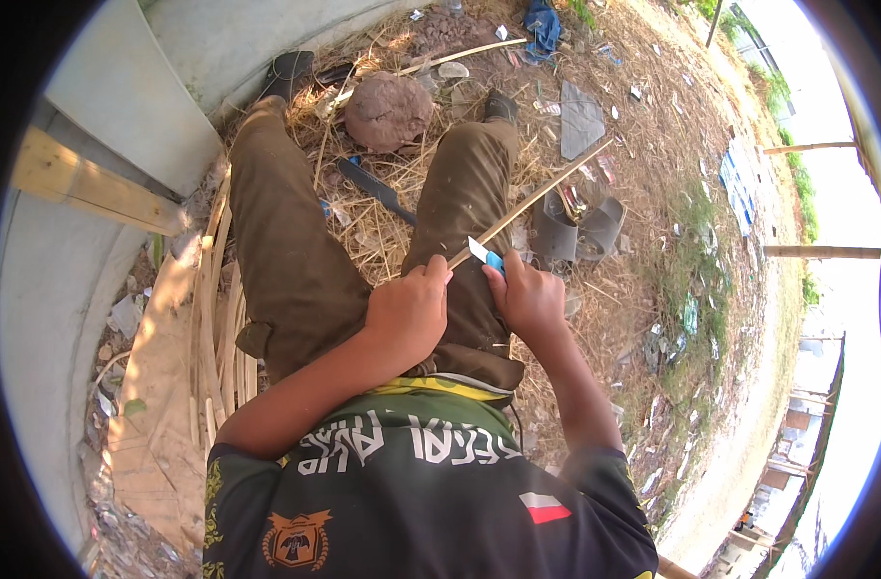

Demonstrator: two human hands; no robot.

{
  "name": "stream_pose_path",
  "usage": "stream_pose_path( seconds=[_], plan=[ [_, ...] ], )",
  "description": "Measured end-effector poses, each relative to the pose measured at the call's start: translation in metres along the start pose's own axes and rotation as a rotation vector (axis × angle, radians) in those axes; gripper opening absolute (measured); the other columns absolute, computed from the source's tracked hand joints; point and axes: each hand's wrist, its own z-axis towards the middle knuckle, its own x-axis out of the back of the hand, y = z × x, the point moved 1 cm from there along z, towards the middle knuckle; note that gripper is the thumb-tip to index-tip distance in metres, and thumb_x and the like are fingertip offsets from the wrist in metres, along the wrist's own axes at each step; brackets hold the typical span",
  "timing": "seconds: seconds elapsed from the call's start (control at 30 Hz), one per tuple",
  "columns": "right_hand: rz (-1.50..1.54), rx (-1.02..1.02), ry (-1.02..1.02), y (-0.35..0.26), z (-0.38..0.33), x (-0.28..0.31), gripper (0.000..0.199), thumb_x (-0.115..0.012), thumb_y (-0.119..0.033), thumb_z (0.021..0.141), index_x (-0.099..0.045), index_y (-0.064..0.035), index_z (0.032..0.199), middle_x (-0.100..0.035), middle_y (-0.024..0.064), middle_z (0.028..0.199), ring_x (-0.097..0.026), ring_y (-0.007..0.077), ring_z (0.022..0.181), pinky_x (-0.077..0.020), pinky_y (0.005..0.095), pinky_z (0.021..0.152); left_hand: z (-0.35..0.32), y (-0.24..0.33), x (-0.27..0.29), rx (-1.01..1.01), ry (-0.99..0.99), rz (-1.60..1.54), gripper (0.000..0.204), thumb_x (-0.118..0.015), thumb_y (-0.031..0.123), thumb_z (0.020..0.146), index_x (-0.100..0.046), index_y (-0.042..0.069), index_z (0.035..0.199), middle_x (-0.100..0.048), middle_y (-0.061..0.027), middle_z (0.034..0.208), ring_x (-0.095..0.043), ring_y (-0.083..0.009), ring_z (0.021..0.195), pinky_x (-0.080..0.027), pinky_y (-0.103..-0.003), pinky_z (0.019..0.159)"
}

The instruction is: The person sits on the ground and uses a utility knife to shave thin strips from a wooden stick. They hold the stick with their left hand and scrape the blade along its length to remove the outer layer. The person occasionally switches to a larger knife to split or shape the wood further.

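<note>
My left hand (408, 309) rests on my right thigh and grips the near end of a long thin bamboo strip (542, 196), which runs up and to the right over the straw. My right hand (525, 294) holds a small knife with a blue handle (483, 254); its pale blade lies against the strip just beyond my left fingers. I sit with both legs in brown trousers stretched forward.
A large dark machete (375, 189) lies between my legs on the straw. A round brown stone (387, 111) sits beyond it. Grey curved pipe pieces (580, 232) lie to the right. Split bamboo strips (218, 328) are piled at my left beside a concrete wall (44, 289).
</note>
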Motion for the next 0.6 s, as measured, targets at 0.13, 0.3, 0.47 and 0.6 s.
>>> stream_pose_path(
  seconds=[0.13, 0.3, 0.47, 0.6],
  plan=[
    [-0.009, -0.031, -0.033, 0.0, 0.002, -0.004, 0.038, -0.062, -0.043, 0.1, -0.053, -0.0097, 0.083, -0.059, 0.0097, 0.055, -0.062, 0.0318, 0.046, -0.0469, 0.0425, 0.043, 0.002, -0.002, -0.003, -0.036, 0.05, 0.026, 0.015, -0.052, 0.02, 0.104, -0.052, 0.005, 0.101, -0.067, -0.0156, 0.078, -0.068, -0.0372, 0.064, -0.055, -0.048, 0.056],
    [-0.055, -0.079, -0.003, 0.0, 0.002, -0.008, 0.04, -0.059, -0.044, 0.102, -0.052, -0.0089, 0.083, -0.06, 0.0104, 0.056, -0.062, 0.0337, 0.048, -0.0477, 0.0441, 0.044, 0.002, 0.0, -0.002, -0.037, 0.037, 0.037, 0.014, -0.051, 0.019, 0.104, -0.052, 0.005, 0.102, -0.067, -0.0157, 0.077, -0.069, -0.037, 0.064, -0.055, -0.048, 0.056],
    [-0.081, -0.405, 0.093, 0.055, 0.026, -0.004, 0.045, -0.046, -0.045, 0.108, -0.05, -0.0076, 0.084, -0.061, 0.0165, 0.059, -0.065, 0.0421, 0.056, -0.0503, 0.052, 0.052, -0.006, 0.003, 0.004, 0.028, -0.037, 0.04, 0.015, -0.05, 0.018, 0.105, -0.049, 0.005, 0.099, -0.066, -0.0164, 0.078, -0.067, -0.0404, 0.07, -0.051, -0.051, 0.059],
    [0.224, -0.324, 0.068, 0.042, 0.023, 0.005, 0.044, -0.045, -0.044, 0.108, -0.052, -0.0069, 0.086, -0.062, 0.0177, 0.058, -0.064, 0.0433, 0.056, -0.0491, 0.0526, 0.052, -0.008, -0.003, 0.003, -0.038, 0.022, 0.052, 0.017, -0.048, 0.02, 0.105, -0.051, 0.004, 0.101, -0.067, -0.0173, 0.078, -0.069, -0.0386, 0.064, -0.054, -0.05, 0.056]
  ],
)
